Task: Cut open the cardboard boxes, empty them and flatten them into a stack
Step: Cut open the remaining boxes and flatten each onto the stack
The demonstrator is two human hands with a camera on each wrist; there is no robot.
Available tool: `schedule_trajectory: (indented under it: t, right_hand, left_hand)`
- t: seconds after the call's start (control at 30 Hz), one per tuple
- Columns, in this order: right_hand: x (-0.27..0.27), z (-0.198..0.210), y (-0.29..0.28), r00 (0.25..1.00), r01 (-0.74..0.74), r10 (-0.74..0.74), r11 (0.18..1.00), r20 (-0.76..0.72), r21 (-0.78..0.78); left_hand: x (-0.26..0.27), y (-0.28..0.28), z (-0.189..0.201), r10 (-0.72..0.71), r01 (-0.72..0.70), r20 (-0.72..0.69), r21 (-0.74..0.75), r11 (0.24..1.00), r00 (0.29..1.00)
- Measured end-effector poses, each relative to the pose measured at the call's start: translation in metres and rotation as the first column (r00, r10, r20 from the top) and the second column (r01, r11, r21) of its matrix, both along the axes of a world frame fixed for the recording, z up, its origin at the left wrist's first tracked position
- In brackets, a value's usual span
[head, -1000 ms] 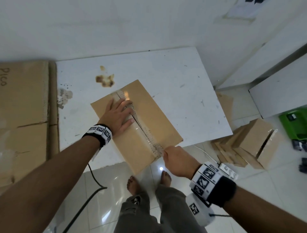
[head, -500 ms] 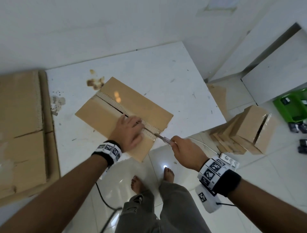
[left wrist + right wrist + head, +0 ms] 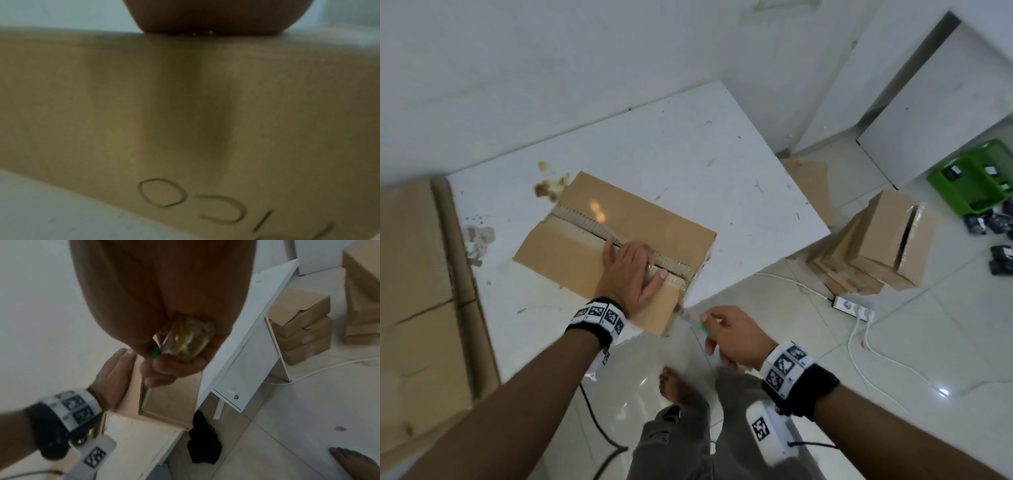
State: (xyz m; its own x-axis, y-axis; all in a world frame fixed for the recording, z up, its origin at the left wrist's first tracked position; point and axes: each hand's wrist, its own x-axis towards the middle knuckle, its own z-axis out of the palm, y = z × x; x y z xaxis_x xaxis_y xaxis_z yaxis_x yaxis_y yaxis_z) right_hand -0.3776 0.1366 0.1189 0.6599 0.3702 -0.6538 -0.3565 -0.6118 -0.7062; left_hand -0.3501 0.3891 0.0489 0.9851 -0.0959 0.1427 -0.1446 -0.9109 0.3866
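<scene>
White desk (image 3: pixel 688 144), near edge cut off behind arms. Large flattened cardboard (image 3: pixel 414 291) at far left, partly out of frame. Taped cardboard box (image 3: pixel 626 219) on desk near its near edge; centre seam slit, contents hidden. Stack of boxes (image 3: pixel 873 246) on floor at right. Green crate (image 3: pixel 976 178) far right, holding dark items too small to identify. Left hand (image 3: pixel 630 274) flat on box lid, grip relaxed, fingers straight. Right hand (image 3: pixel 736 335) just off the box's near corner, grip closed around cutter (image 3: pixel 185 339); blade blurred.
</scene>
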Motion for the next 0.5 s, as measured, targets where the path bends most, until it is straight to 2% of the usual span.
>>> schedule_trajectory:
  t: [0.07,0.13,0.17,0.27,0.33,0.4,0.5]
  right_hand:
    - [-0.006,-0.002,-0.007,0.999,0.031,-0.031,0.999,0.033,0.014]
    - [-0.003,-0.002,-0.017,0.983,0.151,-0.153,0.988,0.104,0.028]
    - [0.001,-0.003,-0.022,0.970,0.200,-0.203,0.979,0.135,0.033]
    - [0.013,-0.003,-0.032,0.939,0.288,-0.289,0.957,0.188,0.033]
    - [0.018,-0.004,-0.032,0.930,0.314,-0.314,0.949,0.193,0.031]
    - [0.021,-0.005,-0.029,0.927,0.317,-0.318,0.948,0.199,0.038]
    - [0.022,-0.006,-0.024,0.903,0.337,-0.346,0.938,0.257,0.077]
  left_hand:
    - [0.002,-0.002,0.001,0.058,-0.059,-0.024,-0.042,0.997,0.998]
    - [0.003,-0.003,0.003,0.098,-0.104,-0.067,-0.092,0.990,0.993]
    - [0.002,-0.003,0.004,0.090,-0.097,-0.106,-0.065,0.993,0.990]
    - [0.008,-0.009,0.008,0.069,-0.032,-0.232,0.159,0.987,0.970]
    - [0.020,-0.015,0.014,0.074,-0.013,-0.286,0.211,0.977,0.955]
    - [0.030,-0.017,0.017,0.061,0.001,-0.299,0.203,0.979,0.952]
    - [0.032,-0.013,0.016,0.039,-0.008,-0.208,0.149,0.989,0.977]
